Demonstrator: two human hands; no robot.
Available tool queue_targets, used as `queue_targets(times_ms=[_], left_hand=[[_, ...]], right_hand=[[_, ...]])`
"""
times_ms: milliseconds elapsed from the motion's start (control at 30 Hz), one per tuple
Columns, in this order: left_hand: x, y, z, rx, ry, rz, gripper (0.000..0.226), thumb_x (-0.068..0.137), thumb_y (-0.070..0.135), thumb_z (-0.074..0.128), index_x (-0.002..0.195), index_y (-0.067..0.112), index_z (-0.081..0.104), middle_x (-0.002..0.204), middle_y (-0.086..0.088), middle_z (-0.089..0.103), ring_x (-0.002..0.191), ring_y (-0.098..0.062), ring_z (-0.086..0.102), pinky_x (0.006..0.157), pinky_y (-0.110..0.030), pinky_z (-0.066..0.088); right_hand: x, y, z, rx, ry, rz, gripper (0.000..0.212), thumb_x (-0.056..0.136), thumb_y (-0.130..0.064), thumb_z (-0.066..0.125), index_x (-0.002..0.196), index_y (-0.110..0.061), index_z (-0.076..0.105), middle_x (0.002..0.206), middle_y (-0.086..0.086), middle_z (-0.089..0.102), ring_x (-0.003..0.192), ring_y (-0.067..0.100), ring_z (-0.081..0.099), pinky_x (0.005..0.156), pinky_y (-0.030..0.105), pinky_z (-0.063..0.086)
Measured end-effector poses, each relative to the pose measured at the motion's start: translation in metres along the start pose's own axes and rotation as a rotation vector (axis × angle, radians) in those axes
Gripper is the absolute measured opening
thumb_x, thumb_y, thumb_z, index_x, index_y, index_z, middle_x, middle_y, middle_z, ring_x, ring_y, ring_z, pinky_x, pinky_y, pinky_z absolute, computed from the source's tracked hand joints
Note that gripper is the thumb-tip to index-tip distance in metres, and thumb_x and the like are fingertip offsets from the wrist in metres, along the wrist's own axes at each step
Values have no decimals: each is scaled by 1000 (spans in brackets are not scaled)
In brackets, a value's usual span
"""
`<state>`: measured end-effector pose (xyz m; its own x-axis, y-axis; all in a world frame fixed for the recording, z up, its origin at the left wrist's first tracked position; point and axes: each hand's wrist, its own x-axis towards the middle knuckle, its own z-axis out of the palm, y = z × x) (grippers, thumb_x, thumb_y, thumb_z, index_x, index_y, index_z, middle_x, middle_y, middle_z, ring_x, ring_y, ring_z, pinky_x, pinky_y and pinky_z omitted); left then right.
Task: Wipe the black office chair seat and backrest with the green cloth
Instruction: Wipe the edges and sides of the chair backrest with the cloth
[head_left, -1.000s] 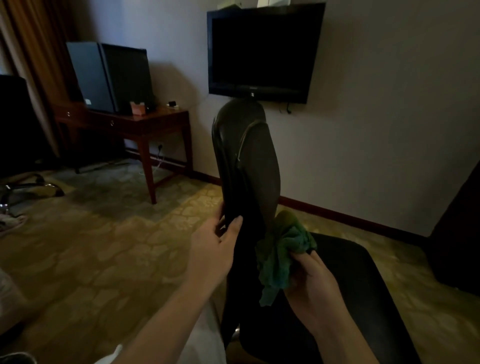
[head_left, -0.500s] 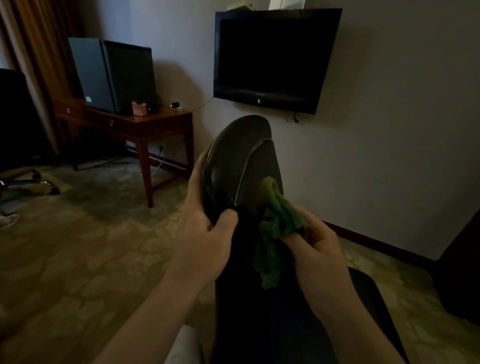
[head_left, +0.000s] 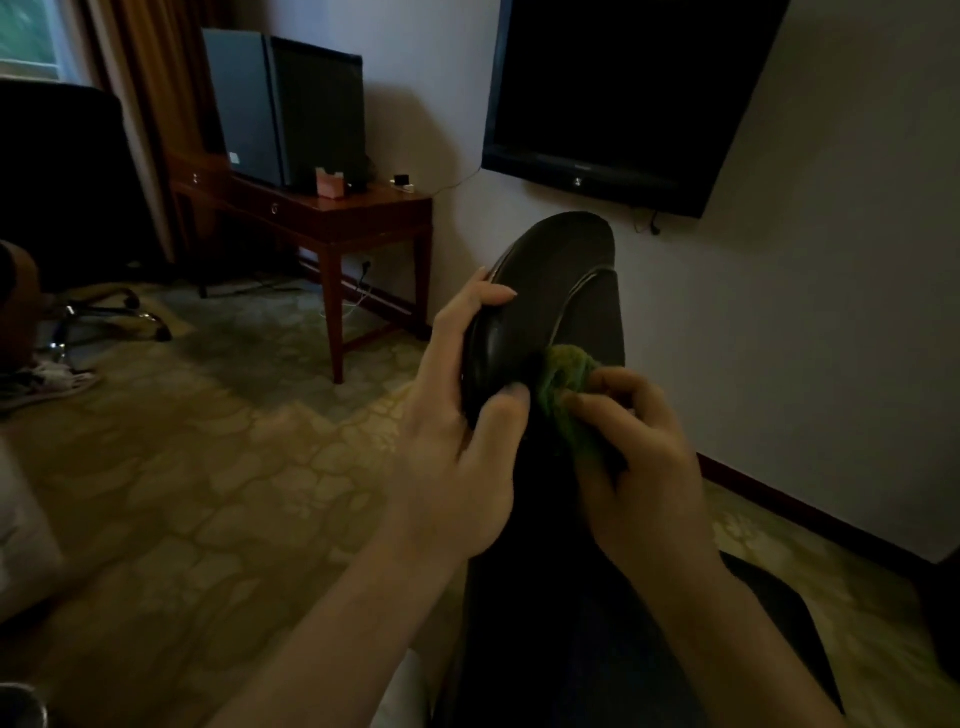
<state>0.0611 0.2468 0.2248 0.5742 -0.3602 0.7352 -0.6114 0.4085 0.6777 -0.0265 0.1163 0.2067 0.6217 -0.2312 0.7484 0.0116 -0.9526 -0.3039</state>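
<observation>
The black office chair backrest (head_left: 558, 280) rises in the middle of the head view, seen edge-on, with its dark seat (head_left: 769, 613) low on the right. My left hand (head_left: 462, 421) grips the backrest's left edge, thumb on the front and fingers wrapped behind. The bunched green cloth (head_left: 563, 387) is pressed against the backrest's front face, held in the curled fingers of my right hand (head_left: 639, 457). Most of the cloth is hidden under that hand.
A wall-mounted TV (head_left: 623, 98) hangs above the chair. A wooden desk (head_left: 337, 218) with two dark monitors (head_left: 283, 104) stands at the left. Another chair's wheeled base (head_left: 98, 312) lies on the patterned carpet (head_left: 208, 467) far left.
Both hands have risen along the backrest. The cloth went from near the seat joint to the upper backrest, and it is now more tightly bunched.
</observation>
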Motion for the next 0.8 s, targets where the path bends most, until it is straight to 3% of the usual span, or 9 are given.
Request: queue_targets(times_ms=[100, 167, 267, 400, 533, 633, 800], left_hand=[[5, 0, 2, 44, 27, 8, 36, 98, 3, 47, 131, 17, 46, 112, 16, 50, 91, -11, 56, 71, -27, 51], [6, 0, 1, 56, 20, 8, 33, 100, 4, 48, 130, 18, 47, 112, 16, 51, 91, -11, 56, 71, -26, 51], [10, -7, -3, 65, 13, -11, 35, 98, 11, 48, 130, 23, 48, 115, 26, 51, 100, -6, 57, 81, -20, 51], [17, -13, -4, 17, 3, -49, 40, 93, 9, 47, 130, 24, 49, 120, 28, 52, 110, -8, 57, 87, -21, 49], [23, -16, -6, -16, 15, -125, 40, 91, 13, 46, 127, 29, 51, 115, 30, 53, 105, -7, 59, 83, -28, 55], [31, -15, -8, 40, 19, -160, 34, 95, 17, 47, 126, 30, 52, 109, 29, 55, 95, -6, 60, 76, -32, 56], [51, -16, -11, 235, 12, -136, 28, 96, 16, 60, 120, 28, 52, 102, 21, 59, 85, -2, 64, 68, -32, 59]], right_hand=[[22, 11, -2, -39, -45, 85, 38, 83, -10, 66, 121, -15, 65, 127, 2, 51, 111, 11, 49, 91, 28, 52], [27, 11, -7, -12, -51, 103, 40, 84, -7, 67, 123, -18, 64, 126, -1, 50, 110, 6, 46, 89, 23, 49], [20, 0, -12, 26, 41, 36, 31, 88, -17, 62, 119, -20, 67, 119, -7, 49, 105, 2, 47, 84, 13, 42], [10, -16, -4, 61, 91, -57, 30, 89, -28, 54, 114, -18, 68, 118, -2, 52, 102, 7, 53, 82, 16, 47], [12, -7, 11, 46, 37, -96, 30, 90, -26, 53, 115, -15, 66, 122, 1, 50, 106, 12, 55, 83, 24, 54], [22, 6, 16, 0, 2, -21, 33, 88, -23, 56, 119, -16, 65, 125, 4, 51, 110, 14, 54, 85, 31, 56], [41, 16, 14, -53, -70, 170, 43, 90, -10, 63, 130, -23, 59, 120, -14, 42, 103, 2, 48, 84, 12, 41]])
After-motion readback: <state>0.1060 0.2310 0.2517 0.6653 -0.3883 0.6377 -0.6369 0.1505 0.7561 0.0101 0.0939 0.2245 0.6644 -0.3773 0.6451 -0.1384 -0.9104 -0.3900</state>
